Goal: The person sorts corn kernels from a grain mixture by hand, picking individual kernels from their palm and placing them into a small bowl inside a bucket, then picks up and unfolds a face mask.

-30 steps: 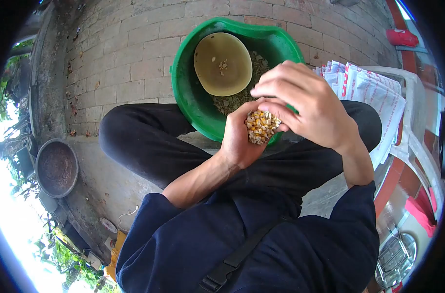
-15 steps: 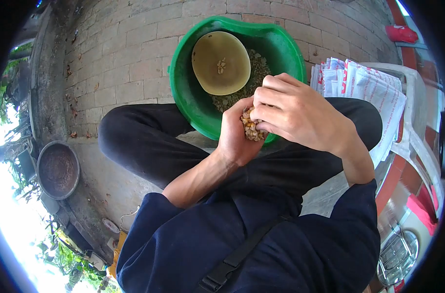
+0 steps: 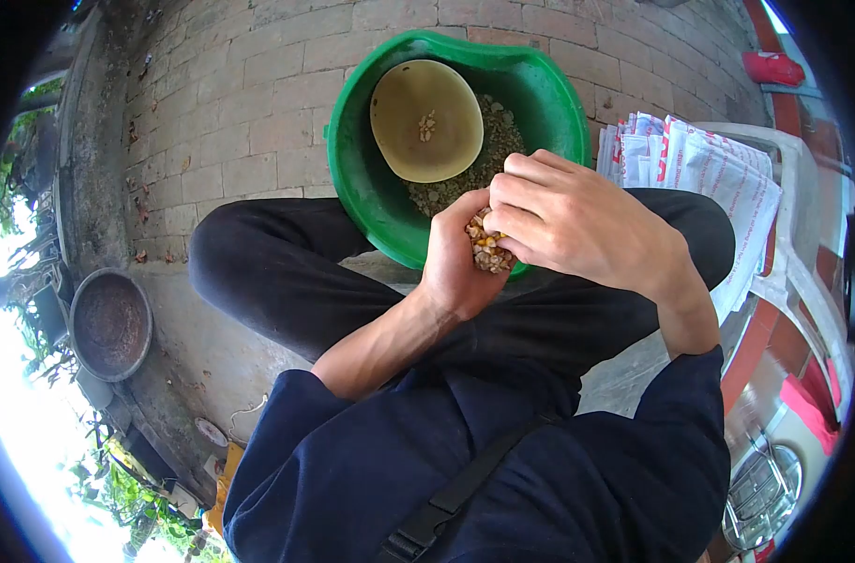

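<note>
My left hand [image 3: 453,270] is cupped around a heap of corn kernels [image 3: 488,253], yellow and pale. Over that heap my right hand [image 3: 582,220] curls, its fingertips pressed into the kernels; what exactly sits between them is hidden. Both hands are above the near edge of a green plastic tub [image 3: 360,202]. Inside the tub a cream bowl [image 3: 399,108] rests tilted, with a few pale kernels [image 3: 427,126] at its bottom. Loose grain-like bits [image 3: 498,141] cover the tub floor beside the bowl.
My crossed legs [image 3: 277,263] flank the tub on the brick floor [image 3: 258,103]. At right, a stack of printed white sacks [image 3: 718,178] lies on a white plastic chair [image 3: 798,206]. A dark round basin [image 3: 111,324] is at far left.
The right hand's fingers have shifted slightly down within the kernels, and a little more of the heap shows. The tub and bowl stay where they were.
</note>
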Available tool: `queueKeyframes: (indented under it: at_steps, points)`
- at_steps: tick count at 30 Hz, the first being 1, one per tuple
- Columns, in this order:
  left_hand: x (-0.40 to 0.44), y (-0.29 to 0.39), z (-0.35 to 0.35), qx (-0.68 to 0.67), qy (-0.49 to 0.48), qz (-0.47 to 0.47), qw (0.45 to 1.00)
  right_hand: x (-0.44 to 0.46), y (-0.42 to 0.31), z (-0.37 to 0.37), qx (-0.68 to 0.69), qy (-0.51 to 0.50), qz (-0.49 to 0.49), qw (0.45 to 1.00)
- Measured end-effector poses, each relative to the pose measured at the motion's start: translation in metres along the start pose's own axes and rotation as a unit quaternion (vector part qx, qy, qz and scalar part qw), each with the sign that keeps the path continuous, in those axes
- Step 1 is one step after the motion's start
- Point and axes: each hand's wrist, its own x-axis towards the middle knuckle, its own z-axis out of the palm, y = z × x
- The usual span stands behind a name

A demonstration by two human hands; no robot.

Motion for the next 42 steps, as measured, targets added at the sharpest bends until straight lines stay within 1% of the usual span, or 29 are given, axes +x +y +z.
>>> queueKeyframes:
  at_steps: [2, 3, 5, 6, 8, 9, 11, 12, 14, 19, 21, 22, 23, 26, 30, 32, 33, 35, 36, 38, 39, 41, 42]
  points:
    - [0.002, 0.001, -0.006, -0.013, -0.039, -0.013, 0.999, -0.001, 0.001, 0.002, 0.004, 0.015, -0.012, 1.000]
    - [0.002, 0.001, -0.005, -0.013, -0.039, -0.013, 0.999, -0.001, 0.002, 0.000, 0.004, 0.015, -0.012, 1.000]
    - [0.001, 0.002, -0.003, -0.032, -0.069, -0.015, 0.997, -0.001, 0.003, -0.005, 0.070, 0.022, -0.002, 0.997]
    - [0.000, 0.002, -0.002, -0.032, -0.069, -0.015, 0.997, 0.000, 0.003, -0.007, 0.070, 0.021, -0.002, 0.997]
    - [-0.001, 0.002, 0.001, -0.040, -0.008, -0.009, 0.999, 0.003, 0.004, -0.010, 0.070, 0.076, 0.012, 0.995]
    - [-0.001, 0.001, 0.002, -0.040, -0.009, -0.009, 0.999, 0.006, 0.006, -0.009, 0.069, 0.076, 0.012, 0.995]
    - [-0.001, -0.001, 0.004, 0.031, -0.027, 0.022, 0.999, 0.011, 0.009, -0.009, 0.079, 0.198, 0.038, 0.976]
    - [-0.001, -0.001, 0.006, 0.032, -0.028, 0.020, 0.999, 0.012, 0.010, -0.009, 0.087, 0.223, 0.037, 0.970]
    - [-0.001, 0.000, 0.010, 0.027, -0.036, -0.002, 0.999, 0.012, 0.010, -0.011, 0.074, 0.237, 0.038, 0.968]
    - [0.002, 0.001, 0.006, 0.019, -0.073, -0.004, 0.997, 0.017, 0.012, -0.010, 0.075, 0.283, 0.044, 0.955]
    - [0.002, 0.000, 0.004, 0.015, -0.087, -0.013, 0.996, 0.018, 0.016, -0.004, 0.058, 0.326, 0.079, 0.940]
    - [0.003, -0.001, 0.002, 0.043, -0.083, -0.011, 0.996, 0.017, 0.018, -0.003, 0.062, 0.332, 0.096, 0.936]
    - [0.003, -0.001, 0.002, 0.070, -0.079, -0.008, 0.994, 0.016, 0.018, -0.005, 0.061, 0.333, 0.098, 0.936]
    - [0.003, -0.001, 0.002, 0.076, -0.064, -0.006, 0.995, 0.015, 0.017, -0.009, 0.060, 0.320, 0.132, 0.936]
    - [0.002, 0.000, 0.002, 0.074, -0.075, -0.002, 0.994, 0.013, 0.017, -0.004, 0.066, 0.316, 0.126, 0.938]
    - [0.002, -0.001, 0.001, 0.067, -0.078, -0.003, 0.995, 0.013, 0.018, 0.002, 0.094, 0.312, 0.178, 0.929]
    - [0.002, -0.001, 0.001, 0.068, -0.078, -0.003, 0.995, 0.011, 0.020, 0.002, 0.093, 0.312, 0.179, 0.928]
    - [0.002, -0.001, -0.001, 0.069, -0.081, -0.002, 0.994, 0.005, 0.024, 0.002, 0.100, 0.267, 0.197, 0.938]
    - [0.003, -0.001, -0.001, 0.069, -0.081, -0.002, 0.994, 0.004, 0.023, 0.001, 0.099, 0.267, 0.197, 0.938]
    - [0.004, 0.001, -0.001, 0.070, -0.090, 0.007, 0.993, 0.003, 0.019, -0.004, 0.119, 0.226, 0.138, 0.957]
    - [0.002, 0.001, 0.001, 0.069, -0.089, 0.008, 0.994, 0.003, 0.017, -0.007, 0.121, 0.225, 0.137, 0.957]
    - [-0.003, 0.002, 0.007, -0.025, -0.032, 0.019, 0.999, 0.002, 0.014, -0.012, 0.104, 0.119, 0.048, 0.986]
    - [-0.001, 0.002, 0.003, -0.009, -0.030, 0.026, 0.999, 0.000, 0.012, -0.011, 0.097, 0.077, 0.048, 0.991]
